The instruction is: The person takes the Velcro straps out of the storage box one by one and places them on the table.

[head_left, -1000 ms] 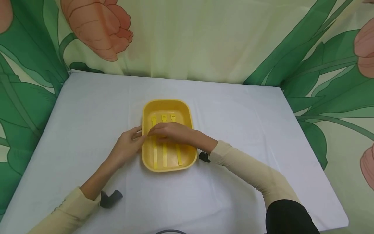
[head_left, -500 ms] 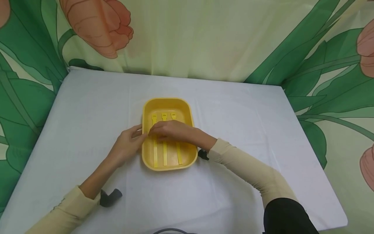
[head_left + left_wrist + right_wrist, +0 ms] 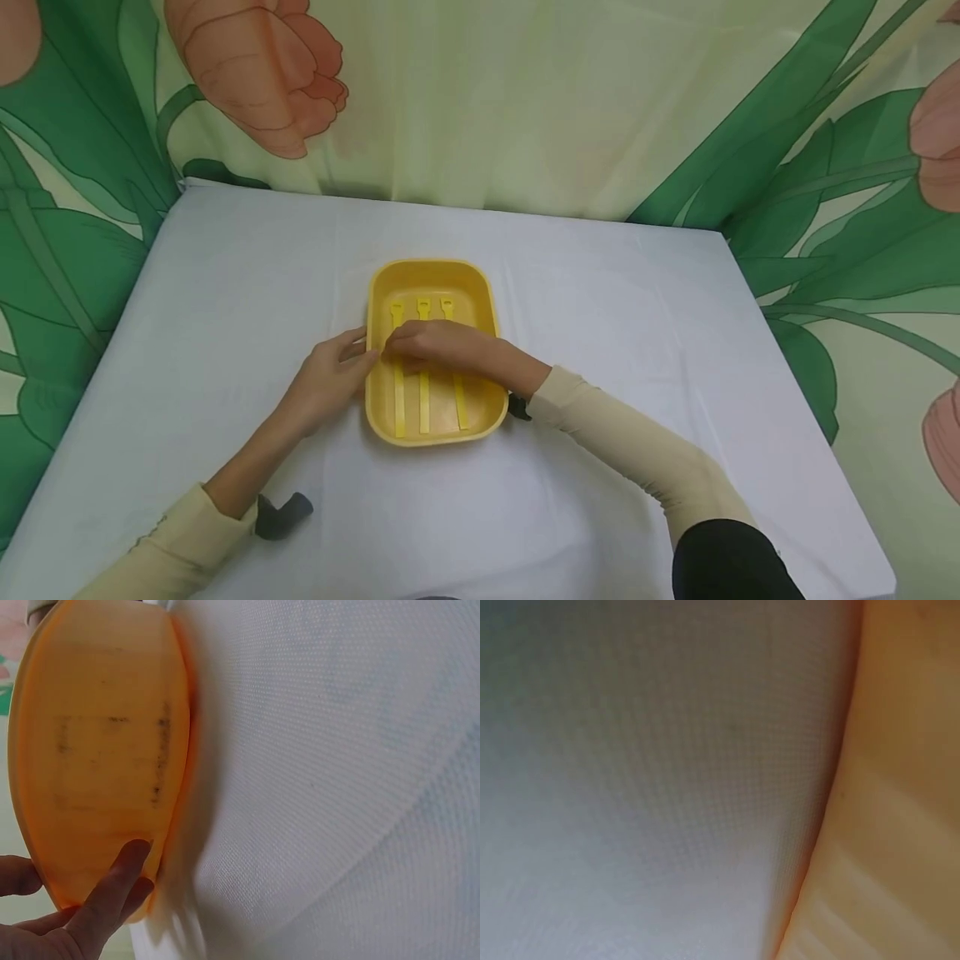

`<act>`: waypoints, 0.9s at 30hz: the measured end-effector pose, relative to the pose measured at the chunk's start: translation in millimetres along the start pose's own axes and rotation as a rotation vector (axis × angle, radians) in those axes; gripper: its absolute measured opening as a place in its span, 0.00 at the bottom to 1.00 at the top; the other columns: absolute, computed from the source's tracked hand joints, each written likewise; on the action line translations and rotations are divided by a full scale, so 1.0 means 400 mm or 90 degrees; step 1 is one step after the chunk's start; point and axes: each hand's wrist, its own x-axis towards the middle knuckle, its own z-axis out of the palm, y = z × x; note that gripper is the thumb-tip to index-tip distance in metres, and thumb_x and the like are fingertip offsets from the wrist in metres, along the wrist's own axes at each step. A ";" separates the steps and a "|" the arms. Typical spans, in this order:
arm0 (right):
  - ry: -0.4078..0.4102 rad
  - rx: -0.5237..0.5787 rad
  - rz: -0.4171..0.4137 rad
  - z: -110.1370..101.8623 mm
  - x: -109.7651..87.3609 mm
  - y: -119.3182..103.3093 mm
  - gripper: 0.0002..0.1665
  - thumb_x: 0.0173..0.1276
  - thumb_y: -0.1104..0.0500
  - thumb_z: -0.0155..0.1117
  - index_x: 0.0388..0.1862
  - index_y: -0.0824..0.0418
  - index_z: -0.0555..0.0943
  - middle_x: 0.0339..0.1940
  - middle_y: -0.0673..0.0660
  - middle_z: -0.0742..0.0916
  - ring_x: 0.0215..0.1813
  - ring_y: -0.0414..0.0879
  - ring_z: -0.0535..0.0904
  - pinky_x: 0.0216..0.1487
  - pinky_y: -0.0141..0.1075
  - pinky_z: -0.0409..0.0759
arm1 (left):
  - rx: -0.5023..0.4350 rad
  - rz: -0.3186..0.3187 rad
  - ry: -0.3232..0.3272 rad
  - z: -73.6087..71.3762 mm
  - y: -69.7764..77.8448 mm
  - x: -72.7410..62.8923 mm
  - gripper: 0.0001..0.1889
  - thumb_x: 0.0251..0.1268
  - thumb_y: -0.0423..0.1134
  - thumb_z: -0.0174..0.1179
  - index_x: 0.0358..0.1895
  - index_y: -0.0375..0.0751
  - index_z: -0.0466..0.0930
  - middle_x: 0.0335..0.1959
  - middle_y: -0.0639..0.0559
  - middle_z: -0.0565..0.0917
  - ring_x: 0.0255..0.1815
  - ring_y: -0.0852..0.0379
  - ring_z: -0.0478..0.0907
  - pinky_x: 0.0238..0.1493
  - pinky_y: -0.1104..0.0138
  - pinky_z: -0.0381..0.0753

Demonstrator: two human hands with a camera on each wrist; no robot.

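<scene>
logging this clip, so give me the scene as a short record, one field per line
container: yellow tray on a white cloth
contents: three yellow strips side by side, running lengthwise, slotted heads at the far end
left hand: at the tray's left wall, fingers on its outer side
right hand: reaches across the right rim, over the strips, toward the left wall
in right hand: cannot tell, fingertips hidden
backdrop: pale, with flowers and green leaves

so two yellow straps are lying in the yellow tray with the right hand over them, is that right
Not two: the head view shows three yellow straps lying in the yellow tray, with the right hand over them.
</scene>
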 end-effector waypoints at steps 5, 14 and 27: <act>0.004 0.022 -0.004 -0.003 0.003 0.004 0.18 0.70 0.60 0.59 0.57 0.61 0.78 0.56 0.52 0.80 0.61 0.43 0.70 0.62 0.24 0.62 | 0.016 -0.003 0.004 -0.002 0.006 0.000 0.30 0.73 0.44 0.47 0.72 0.34 0.54 0.63 0.33 0.68 0.61 0.40 0.69 0.53 0.54 0.76; 0.002 0.027 -0.028 -0.003 0.008 0.009 0.11 0.68 0.62 0.61 0.48 0.58 0.84 0.51 0.52 0.81 0.56 0.43 0.71 0.58 0.22 0.65 | 0.008 -0.010 -0.002 0.002 0.014 -0.007 0.30 0.73 0.42 0.47 0.72 0.34 0.53 0.64 0.32 0.67 0.61 0.39 0.69 0.52 0.55 0.77; 0.019 -0.004 -0.050 -0.008 0.015 0.009 0.06 0.66 0.63 0.63 0.41 0.59 0.84 0.46 0.51 0.81 0.51 0.43 0.71 0.53 0.22 0.68 | 0.004 0.000 -0.001 0.003 0.012 -0.007 0.29 0.73 0.42 0.47 0.72 0.34 0.54 0.63 0.31 0.68 0.60 0.39 0.69 0.53 0.54 0.76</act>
